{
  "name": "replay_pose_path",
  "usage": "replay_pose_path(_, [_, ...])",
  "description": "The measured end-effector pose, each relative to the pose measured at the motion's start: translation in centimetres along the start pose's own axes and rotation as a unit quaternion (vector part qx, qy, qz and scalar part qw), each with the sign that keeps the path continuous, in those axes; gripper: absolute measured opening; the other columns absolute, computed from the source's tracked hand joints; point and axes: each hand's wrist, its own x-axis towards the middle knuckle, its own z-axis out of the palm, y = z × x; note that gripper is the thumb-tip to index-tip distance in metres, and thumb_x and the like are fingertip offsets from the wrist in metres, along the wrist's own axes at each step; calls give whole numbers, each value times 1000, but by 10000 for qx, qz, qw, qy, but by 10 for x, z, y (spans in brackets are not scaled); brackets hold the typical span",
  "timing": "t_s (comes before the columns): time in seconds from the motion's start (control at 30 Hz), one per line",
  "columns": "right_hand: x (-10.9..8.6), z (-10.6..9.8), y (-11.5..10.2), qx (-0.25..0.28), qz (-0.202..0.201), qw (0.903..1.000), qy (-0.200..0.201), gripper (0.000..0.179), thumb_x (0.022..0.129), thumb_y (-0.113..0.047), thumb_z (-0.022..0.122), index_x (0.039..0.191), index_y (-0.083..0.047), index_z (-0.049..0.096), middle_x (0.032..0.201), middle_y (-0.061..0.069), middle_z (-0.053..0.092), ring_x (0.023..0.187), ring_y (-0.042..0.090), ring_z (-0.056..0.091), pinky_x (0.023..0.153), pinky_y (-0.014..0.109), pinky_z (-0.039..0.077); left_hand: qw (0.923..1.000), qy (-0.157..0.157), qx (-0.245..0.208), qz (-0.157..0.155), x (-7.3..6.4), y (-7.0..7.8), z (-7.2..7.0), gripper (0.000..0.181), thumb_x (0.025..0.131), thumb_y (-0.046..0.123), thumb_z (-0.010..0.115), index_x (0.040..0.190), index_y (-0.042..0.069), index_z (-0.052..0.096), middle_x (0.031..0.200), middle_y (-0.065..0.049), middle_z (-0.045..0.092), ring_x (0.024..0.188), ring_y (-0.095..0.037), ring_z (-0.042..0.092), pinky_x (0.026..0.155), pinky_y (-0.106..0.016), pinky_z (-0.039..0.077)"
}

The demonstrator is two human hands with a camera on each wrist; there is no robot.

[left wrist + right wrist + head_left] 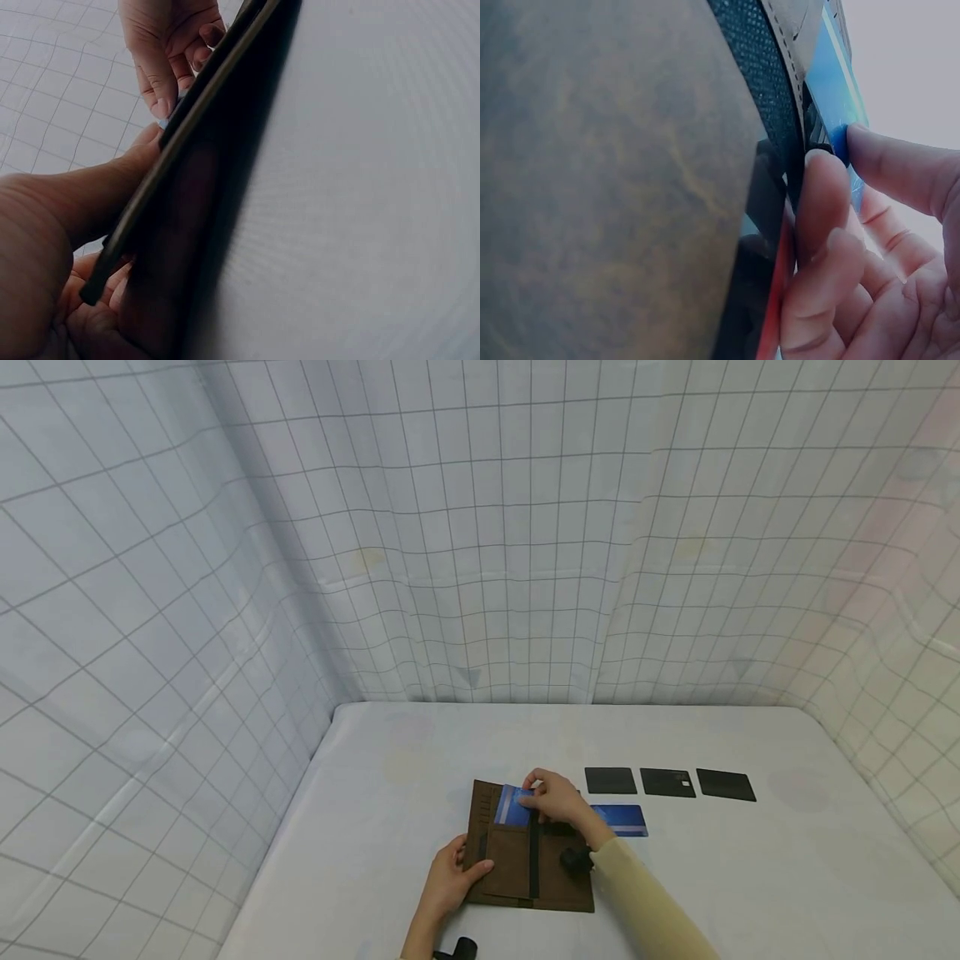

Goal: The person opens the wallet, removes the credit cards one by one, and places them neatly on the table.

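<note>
A brown wallet lies open on the table, with a dark elastic strap down its middle. My left hand grips its left edge, thumb on top. In the left wrist view, the wallet's edge is tilted up off the white surface, between thumb and fingers. My right hand pinches a blue card at the top of the wallet's left half. The right wrist view shows the thumb on the blue card, beside the strap; how deep the card sits is hidden.
To the right of the wallet, another blue card lies on the white table. Behind it three black cards stand in a row: left, middle and right. White gridded cloth hangs around the back and sides.
</note>
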Motion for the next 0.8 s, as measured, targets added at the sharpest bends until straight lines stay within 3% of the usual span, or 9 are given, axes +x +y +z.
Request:
replay_pose_path(0.1, [-1, 0, -2, -13, 17, 10000, 72, 17, 87, -18, 70, 98, -11, 58, 63, 2, 54, 46, 17, 56, 44, 29, 43, 10000, 31, 90, -16, 1, -5, 0, 66, 84, 15, 74, 128, -20, 41, 117, -32, 56, 105, -41, 57, 84, -49, 48])
replay_pose_path(0.23, [-1, 0, -2, -5, 129, 9998, 169, 17, 86, -19, 71, 97, -12, 59, 63, 1, 54, 46, 17, 55, 46, 30, 44, 10000, -47, -29, -2, 1, -3, 1, 61, 85, 12, 72, 128, -20, 42, 112, -30, 59, 97, -36, 62, 77, -40, 52])
replay_pose_path(0.4, [0, 2, -1, 8, 246, 9993, 277, 18, 86, -20, 71, 97, -13, 60, 63, 1, 54, 46, 17, 54, 46, 31, 43, 9994, -142, -300, 31, -4, 16, -1, 53, 85, 4, 70, 124, -22, 43, 104, -30, 62, 87, -34, 65, 67, -29, 53])
replay_pose_path(0.57, [-1, 3, -1, 39, 255, 9990, 359, 18, 86, -19, 72, 97, -12, 60, 63, 1, 53, 46, 16, 53, 45, 30, 43, 9999, -86, -84, -4, -12, 36, -3, 53, 85, 4, 70, 122, -22, 44, 106, -31, 61, 90, -36, 64, 70, -32, 53])
replay_pose_path(0.8, [0, 4, -2, 139, 328, 9983, 465, 18, 86, -17, 71, 98, -11, 60, 64, 2, 55, 45, 15, 53, 44, 29, 42, 10000, -38, -59, 36, -12, 38, -3, 53, 85, 4, 70, 122, -23, 44, 105, -31, 61, 91, -37, 63, 72, -34, 53])
